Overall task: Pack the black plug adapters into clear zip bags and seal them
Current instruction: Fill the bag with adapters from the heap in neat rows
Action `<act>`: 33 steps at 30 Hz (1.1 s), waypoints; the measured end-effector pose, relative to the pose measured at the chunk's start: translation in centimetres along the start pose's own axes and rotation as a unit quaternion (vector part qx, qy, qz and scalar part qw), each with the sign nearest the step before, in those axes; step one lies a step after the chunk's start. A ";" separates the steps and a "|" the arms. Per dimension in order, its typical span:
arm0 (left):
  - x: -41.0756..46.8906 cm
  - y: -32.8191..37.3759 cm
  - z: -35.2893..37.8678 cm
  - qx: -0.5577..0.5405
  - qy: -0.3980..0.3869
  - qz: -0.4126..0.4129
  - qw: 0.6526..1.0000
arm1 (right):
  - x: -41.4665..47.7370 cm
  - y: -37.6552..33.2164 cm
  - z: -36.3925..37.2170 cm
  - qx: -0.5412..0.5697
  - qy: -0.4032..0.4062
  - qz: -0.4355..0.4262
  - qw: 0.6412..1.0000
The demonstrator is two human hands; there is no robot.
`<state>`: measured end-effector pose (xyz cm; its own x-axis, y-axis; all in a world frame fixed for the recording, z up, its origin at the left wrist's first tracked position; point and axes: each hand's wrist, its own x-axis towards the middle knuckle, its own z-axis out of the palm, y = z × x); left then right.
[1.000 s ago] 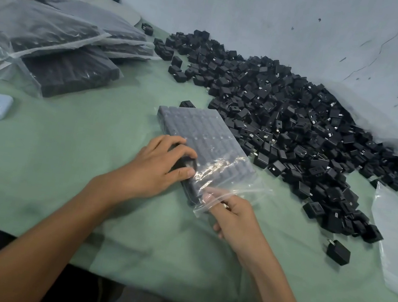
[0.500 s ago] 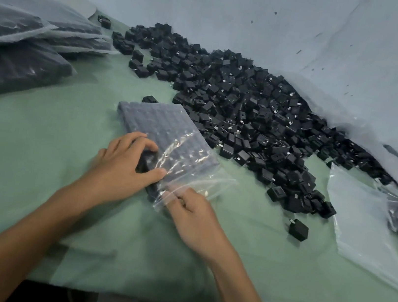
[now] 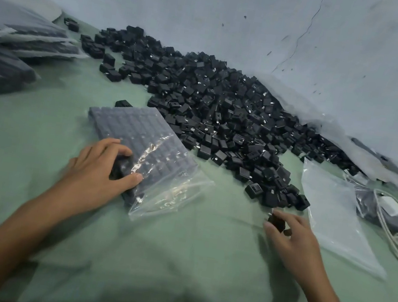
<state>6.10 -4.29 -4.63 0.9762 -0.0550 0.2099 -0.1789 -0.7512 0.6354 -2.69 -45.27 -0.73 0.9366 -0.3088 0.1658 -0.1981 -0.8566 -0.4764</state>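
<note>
A clear zip bag lies on the green cloth, filled with neat rows of black adapters, its mouth toward me and unsealed. My left hand grips the bag's near left corner, fingers curled over the adapters inside. My right hand is off to the right and pinches a single loose black adapter at the near edge of the big pile of loose adapters.
An empty clear bag lies flat at the right, beside a white cable and charger. Filled bags are stacked at the far left. A pale wall sheet rises behind the pile. Green cloth covers the table.
My right hand has let go of the bag's mouth, moved right and taken hold of a stray adapter. The left hand stays on the bag. The view has shifted right.
</note>
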 end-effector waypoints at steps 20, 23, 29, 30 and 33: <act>-0.3 0.3 -0.3 -0.005 -0.017 -0.008 1.000 | 0.8 -5.6 1.2 0.574 -0.119 0.102 0.804; -0.3 0.3 -0.3 -0.002 -0.016 -0.010 1.000 | 0.5 -6.6 1.5 0.600 -0.137 0.089 0.783; -0.4 0.2 -0.2 -0.007 -0.012 -0.005 1.000 | -1.4 -9.0 1.9 0.467 -0.076 -0.048 0.880; -0.3 0.2 -0.2 -0.006 -0.013 -0.004 1.000 | -1.8 -9.4 2.0 0.423 -0.066 -0.079 0.900; -0.3 0.3 -0.3 -0.008 -0.013 -0.004 1.000 | -3.1 -10.4 2.6 0.371 -0.076 -0.128 0.917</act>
<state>5.72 -4.33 -4.31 0.9805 -0.0668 0.1850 -0.1728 -0.7413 0.6486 -2.76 -34.38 1.46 0.9657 -0.0269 0.2582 0.2317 -0.3593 -0.9040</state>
